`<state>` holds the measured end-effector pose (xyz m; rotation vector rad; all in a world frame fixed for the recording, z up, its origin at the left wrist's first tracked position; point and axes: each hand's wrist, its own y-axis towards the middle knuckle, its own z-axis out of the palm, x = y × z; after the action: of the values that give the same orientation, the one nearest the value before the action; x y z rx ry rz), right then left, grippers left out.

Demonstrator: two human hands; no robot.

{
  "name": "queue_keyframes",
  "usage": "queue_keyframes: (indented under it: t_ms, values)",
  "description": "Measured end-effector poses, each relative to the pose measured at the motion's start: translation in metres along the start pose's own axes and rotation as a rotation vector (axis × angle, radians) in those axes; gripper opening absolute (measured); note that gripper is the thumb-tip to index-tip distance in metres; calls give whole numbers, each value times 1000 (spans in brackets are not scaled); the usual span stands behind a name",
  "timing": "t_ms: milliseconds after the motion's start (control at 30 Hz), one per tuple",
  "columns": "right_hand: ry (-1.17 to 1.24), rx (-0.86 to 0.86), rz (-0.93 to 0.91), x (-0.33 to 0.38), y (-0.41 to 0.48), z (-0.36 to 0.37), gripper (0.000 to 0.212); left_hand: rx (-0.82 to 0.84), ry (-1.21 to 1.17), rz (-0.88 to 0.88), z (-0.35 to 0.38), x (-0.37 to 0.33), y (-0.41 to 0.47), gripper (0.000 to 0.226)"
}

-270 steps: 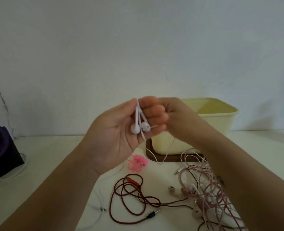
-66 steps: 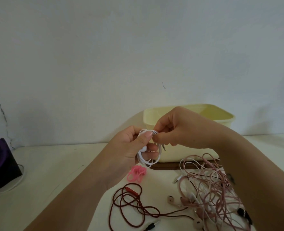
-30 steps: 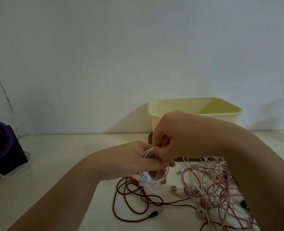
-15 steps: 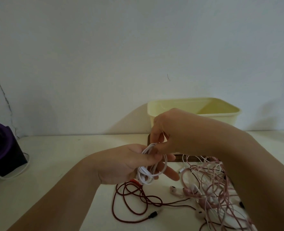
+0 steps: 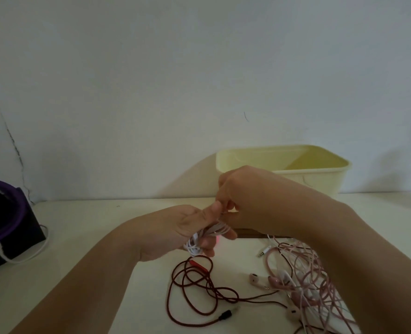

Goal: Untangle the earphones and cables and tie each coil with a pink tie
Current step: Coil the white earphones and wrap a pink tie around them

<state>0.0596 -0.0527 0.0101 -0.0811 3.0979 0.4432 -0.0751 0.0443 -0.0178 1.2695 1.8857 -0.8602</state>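
plain white wall (image 5: 199, 68), cream tabletop (image 5: 79, 237), dim light

The white earphones (image 5: 209, 233) hung loose from the left hand (image 5: 187, 230) nine seconds back. Now the cord is wound up and squeezed into a tight bunch across that hand's fingers. Both hands have come down toward 6 o'clock, from in front of the box (image 5: 320, 179) to just over the table (image 5: 91, 225), and the right hand (image 5: 245, 201) pinches at the bunch's 1 o'clock end. The pink ties (image 5: 218, 241), once easy to see, now show only a small pink bit under the left fingers.
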Motion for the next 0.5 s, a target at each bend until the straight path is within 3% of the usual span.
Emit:
queue_keyframes:
  t_ms: [100,300,500]
  values:
    - [-34,42,15,6,3,6,13,-112,213,-3,-3,-5,-4,61]
    - [30,21,10,0,5,8,27,-183,296,-11,-7,4,0,67]
    - [258,-2,22,-16,2,5,9,-121,338,79,-14,6,0,52]
